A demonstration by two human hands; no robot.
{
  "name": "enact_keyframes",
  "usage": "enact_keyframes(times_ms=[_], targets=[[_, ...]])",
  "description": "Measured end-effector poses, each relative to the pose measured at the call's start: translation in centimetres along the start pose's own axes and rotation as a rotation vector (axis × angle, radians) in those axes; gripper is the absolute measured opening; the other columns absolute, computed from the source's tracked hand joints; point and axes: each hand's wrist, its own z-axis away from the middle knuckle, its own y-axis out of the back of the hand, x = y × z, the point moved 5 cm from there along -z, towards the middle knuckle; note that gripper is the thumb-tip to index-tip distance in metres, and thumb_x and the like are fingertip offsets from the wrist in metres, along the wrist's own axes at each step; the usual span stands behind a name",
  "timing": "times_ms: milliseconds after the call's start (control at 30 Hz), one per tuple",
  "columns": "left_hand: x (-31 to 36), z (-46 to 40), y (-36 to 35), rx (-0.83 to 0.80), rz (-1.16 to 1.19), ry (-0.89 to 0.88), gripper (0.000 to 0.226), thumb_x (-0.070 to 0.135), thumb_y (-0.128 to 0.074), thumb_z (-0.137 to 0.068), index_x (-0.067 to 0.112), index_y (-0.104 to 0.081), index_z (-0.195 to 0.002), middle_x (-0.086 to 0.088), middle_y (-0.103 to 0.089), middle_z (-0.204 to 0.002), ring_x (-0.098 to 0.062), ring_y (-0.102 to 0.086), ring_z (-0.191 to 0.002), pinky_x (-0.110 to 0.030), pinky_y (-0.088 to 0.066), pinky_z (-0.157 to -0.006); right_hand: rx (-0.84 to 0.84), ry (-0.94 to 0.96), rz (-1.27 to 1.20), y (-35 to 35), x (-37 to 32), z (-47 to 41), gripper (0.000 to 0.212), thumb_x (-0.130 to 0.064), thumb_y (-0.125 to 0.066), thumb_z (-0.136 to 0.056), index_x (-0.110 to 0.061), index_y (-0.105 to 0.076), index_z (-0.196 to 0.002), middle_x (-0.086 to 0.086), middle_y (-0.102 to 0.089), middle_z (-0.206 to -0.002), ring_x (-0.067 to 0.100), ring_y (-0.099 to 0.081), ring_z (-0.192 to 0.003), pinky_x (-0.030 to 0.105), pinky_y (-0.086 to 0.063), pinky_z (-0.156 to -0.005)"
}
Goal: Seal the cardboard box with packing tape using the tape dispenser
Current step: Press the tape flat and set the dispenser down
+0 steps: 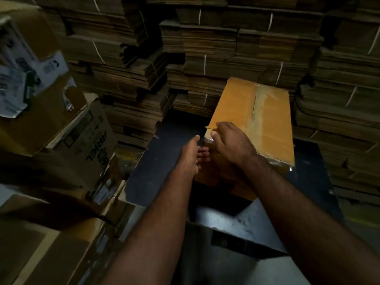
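Note:
A closed brown cardboard box (269, 112) stands on a dark table (164, 157), with a strip of clear packing tape (258, 112) running along its top seam. My right hand (232, 140) lies flat on the box's near left corner, thumb pressing a shiny tape end over the edge. My left hand (193, 155) rests against the box's left side just below that corner, fingers spread and touching the cardboard. No tape dispenser is in view.
Bundles of flattened cardboard (205, 48) tied with white string are stacked high behind and to the right. Printed cartons (67, 140) with papers crowd the left side. The dark table's near edge (246, 225) steps down toward me.

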Motion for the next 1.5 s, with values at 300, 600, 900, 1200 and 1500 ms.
enact_keyframes(times_ms=[300,600,900,1200,1500], targets=[[0.2,-1.4,0.7,-0.081,0.114,-0.072,0.019,0.029,-0.06,-0.097,0.014,-0.065,-0.086,-0.002,-0.06,-0.076,-0.018,-0.059,-0.07,-0.034,-0.053,-0.064,0.059,-0.033,0.008,-1.9,-0.2,0.4,0.037,-0.03,-0.044,-0.102,-0.006,-0.058,-0.128,0.011,-0.06,-0.128,0.026,-0.055,-0.117,0.034,-0.043,-0.099],[-0.2,-2.5,1.8,0.141,0.038,-0.438,0.021,0.032,-0.066,-0.093,0.014,-0.067,-0.082,-0.004,-0.07,-0.076,-0.021,-0.067,-0.068,-0.033,-0.056,-0.055,0.055,-0.034,0.044,-2.6,-0.3,1.6,0.044,-0.041,-0.048,-0.098,-0.013,-0.057,-0.131,0.006,-0.06,-0.128,0.023,-0.055,-0.115,0.043,-0.049,-0.093],[-0.5,-1.0,1.9,0.376,-0.167,-0.639,0.02,0.029,-0.067,-0.092,0.027,-0.062,-0.111,0.004,-0.066,-0.103,-0.013,-0.064,-0.096,-0.03,-0.055,-0.079,0.114,-0.015,0.146,-4.6,0.4,1.8,0.059,-0.028,-0.069,-0.087,-0.008,-0.052,-0.14,0.012,-0.053,-0.142,0.03,-0.048,-0.133,0.046,-0.041,-0.106],[-0.3,1.7,-2.3,0.01,-0.389,-0.65,0.063,0.058,-0.028,-0.102,0.027,-0.026,-0.157,0.0,-0.033,-0.16,-0.017,-0.033,-0.145,-0.038,-0.028,-0.119,0.238,-0.107,-0.07,-5.1,2.2,1.2,0.039,-0.036,-0.055,-0.097,-0.023,-0.062,-0.133,-0.006,-0.058,-0.139,0.011,-0.048,-0.131,0.032,-0.035,-0.113],[3.0,1.2,-1.6,-0.13,-0.597,-0.861,0.072,0.065,-0.016,-0.097,0.03,-0.009,-0.159,0.005,-0.008,-0.167,-0.015,-0.01,-0.152,-0.038,-0.018,-0.121,0.13,0.063,0.012,-0.6,2.1,2.4,0.054,-0.04,-0.056,-0.09,-0.008,-0.057,-0.133,0.01,-0.062,-0.127,0.026,-0.057,-0.115,0.036,-0.047,-0.098]])
